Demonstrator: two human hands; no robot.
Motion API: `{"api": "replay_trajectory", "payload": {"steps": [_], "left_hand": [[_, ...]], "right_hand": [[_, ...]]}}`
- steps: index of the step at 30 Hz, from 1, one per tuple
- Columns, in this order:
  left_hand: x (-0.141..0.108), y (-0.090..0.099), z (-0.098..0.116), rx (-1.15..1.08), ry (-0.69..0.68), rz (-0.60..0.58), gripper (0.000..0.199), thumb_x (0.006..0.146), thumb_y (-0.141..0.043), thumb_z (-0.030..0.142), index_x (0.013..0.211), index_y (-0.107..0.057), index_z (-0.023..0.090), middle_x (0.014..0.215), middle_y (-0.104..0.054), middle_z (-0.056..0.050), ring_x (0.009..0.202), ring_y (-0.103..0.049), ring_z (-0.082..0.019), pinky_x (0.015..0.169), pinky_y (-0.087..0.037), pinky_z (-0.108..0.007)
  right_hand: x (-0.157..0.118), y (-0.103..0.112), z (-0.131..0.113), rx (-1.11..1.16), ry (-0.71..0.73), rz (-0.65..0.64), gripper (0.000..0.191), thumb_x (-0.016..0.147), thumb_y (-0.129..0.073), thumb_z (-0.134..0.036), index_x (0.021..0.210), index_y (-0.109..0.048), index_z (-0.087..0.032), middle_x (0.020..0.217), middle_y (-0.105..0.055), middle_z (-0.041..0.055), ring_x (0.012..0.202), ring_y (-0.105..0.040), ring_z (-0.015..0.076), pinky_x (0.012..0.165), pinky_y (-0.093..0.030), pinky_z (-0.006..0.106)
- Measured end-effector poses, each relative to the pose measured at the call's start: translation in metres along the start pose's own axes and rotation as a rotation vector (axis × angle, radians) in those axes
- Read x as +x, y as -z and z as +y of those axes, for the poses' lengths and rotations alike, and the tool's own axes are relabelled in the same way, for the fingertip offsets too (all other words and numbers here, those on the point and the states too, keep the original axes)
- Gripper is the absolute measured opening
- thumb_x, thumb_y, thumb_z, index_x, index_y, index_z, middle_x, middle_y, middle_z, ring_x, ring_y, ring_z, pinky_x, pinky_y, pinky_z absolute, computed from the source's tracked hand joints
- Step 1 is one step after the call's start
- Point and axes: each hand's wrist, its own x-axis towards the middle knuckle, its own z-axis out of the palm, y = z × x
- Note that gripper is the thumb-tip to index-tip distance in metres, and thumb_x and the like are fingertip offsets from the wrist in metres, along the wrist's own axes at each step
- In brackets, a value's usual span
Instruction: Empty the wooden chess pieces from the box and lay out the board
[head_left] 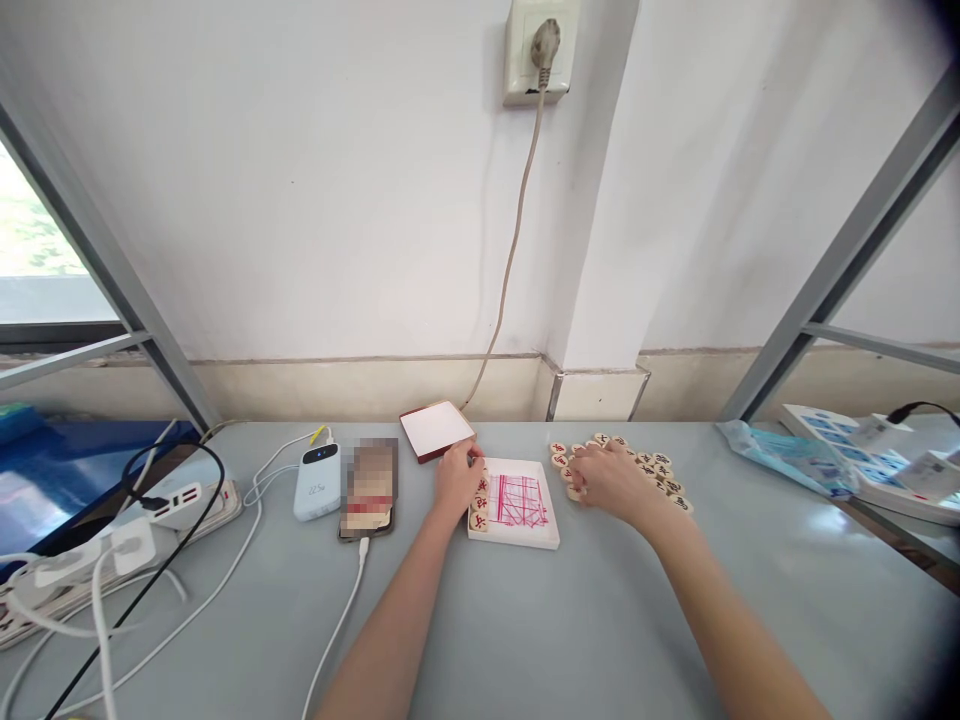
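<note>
Pieces | around right fingers, perhaps touching | left fingers at box

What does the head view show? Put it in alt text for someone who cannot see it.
Left hand at a white box with a column of round marked pieces along its left side; right hand over more pieces on a grey table. A phone and power bank lie left of the box.
</note>
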Motion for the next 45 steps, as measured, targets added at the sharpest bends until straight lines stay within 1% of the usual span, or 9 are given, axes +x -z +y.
{"api": "replay_trajectory", "payload": {"steps": [6,9,14,19,22,27,36,40,45], "left_hand": [[0.000,0.000,0.000,0.005,-0.006,0.001,0.016,0.074,-0.049,0.013,0.079,-0.062,0.019,0.089,-0.067,-0.003,0.083,-0.059,-0.016,0.078,-0.041,-0.027],[0.000,0.001,0.000,0.004,0.006,-0.016,0.015,0.073,-0.049,0.013,0.078,-0.063,0.019,0.086,-0.067,-0.003,0.082,-0.059,-0.016,0.076,-0.041,-0.026],[0.000,0.002,-0.002,-0.084,-0.083,-0.242,0.017,0.071,-0.049,0.017,0.076,-0.065,0.018,0.082,-0.067,-0.001,0.078,-0.058,-0.015,0.071,-0.041,-0.024],[0.003,0.005,-0.007,-0.265,-0.152,-0.440,0.024,0.071,-0.043,0.019,0.080,-0.065,0.015,0.084,-0.066,-0.002,0.080,-0.057,-0.014,0.073,-0.043,-0.023],[0.005,0.008,-0.008,-0.327,-0.175,-0.450,0.025,0.068,-0.040,0.017,0.077,-0.063,0.014,0.083,-0.065,-0.003,0.080,-0.056,-0.015,0.075,-0.043,-0.024],[0.005,0.008,-0.007,-0.314,-0.191,-0.464,0.026,0.065,-0.038,0.015,0.075,-0.062,0.014,0.081,-0.064,-0.004,0.079,-0.054,-0.015,0.077,-0.043,-0.026],[0.004,0.005,-0.009,-0.366,-0.175,-0.519,0.026,0.065,-0.041,0.017,0.077,-0.063,0.014,0.080,-0.063,-0.003,0.078,-0.054,-0.015,0.070,-0.041,-0.023],[0.003,0.004,-0.010,-0.396,-0.166,-0.546,0.028,0.065,-0.041,0.018,0.080,-0.065,0.014,0.084,-0.064,-0.004,0.080,-0.055,-0.015,0.071,-0.042,-0.023],[0.001,0.007,-0.007,-0.391,-0.167,-0.585,0.026,0.065,-0.044,0.019,0.078,-0.066,0.013,0.085,-0.063,-0.004,0.079,-0.056,-0.015,0.070,-0.044,-0.023]], "right_hand": [[-0.002,0.002,-0.007,0.090,-0.010,-0.085,0.006,0.064,-0.057,-0.026,0.061,-0.054,-0.022,0.071,-0.064,0.0000,0.071,-0.057,0.0188,0.074,-0.035,0.034],[-0.005,0.002,0.000,0.111,-0.066,-0.098,0.008,0.067,-0.051,-0.024,0.060,-0.054,-0.022,0.066,-0.063,-0.0003,0.067,-0.057,0.0187,0.071,-0.035,0.034],[-0.006,0.012,0.007,0.197,-0.105,-0.091,0.012,0.072,-0.048,-0.024,0.071,-0.060,-0.023,0.073,-0.064,0.0005,0.070,-0.057,0.0190,0.068,-0.037,0.032],[0.005,0.015,-0.033,0.429,0.118,0.094,0.018,0.082,-0.044,-0.026,0.089,-0.060,-0.024,0.081,-0.062,-0.0007,0.075,-0.056,0.0149,0.070,-0.038,0.027],[0.011,0.001,-0.069,0.259,0.270,0.171,0.020,0.081,-0.049,-0.019,0.098,-0.059,-0.024,0.091,-0.062,0.0019,0.086,-0.055,0.0173,0.075,-0.037,0.030],[0.014,-0.018,-0.092,0.036,0.274,0.227,0.012,0.079,-0.055,-0.017,0.091,-0.057,-0.018,0.094,-0.061,0.0062,0.089,-0.053,0.0215,0.074,-0.037,0.033],[0.016,0.002,-0.048,0.454,0.100,0.360,0.017,0.083,-0.051,-0.037,0.094,-0.054,-0.025,0.093,-0.054,0.0004,0.084,-0.052,0.0143,0.073,-0.039,0.026],[0.030,-0.021,-0.024,0.223,-0.070,0.392,0.019,0.085,-0.047,-0.036,0.096,-0.055,-0.023,0.094,-0.055,0.0030,0.083,-0.054,0.0162,0.072,-0.038,0.028],[0.035,-0.044,-0.012,0.013,-0.129,0.374,0.018,0.084,-0.045,-0.026,0.093,-0.058,-0.018,0.095,-0.056,0.0092,0.089,-0.052,0.0235,0.075,-0.035,0.035]]}}
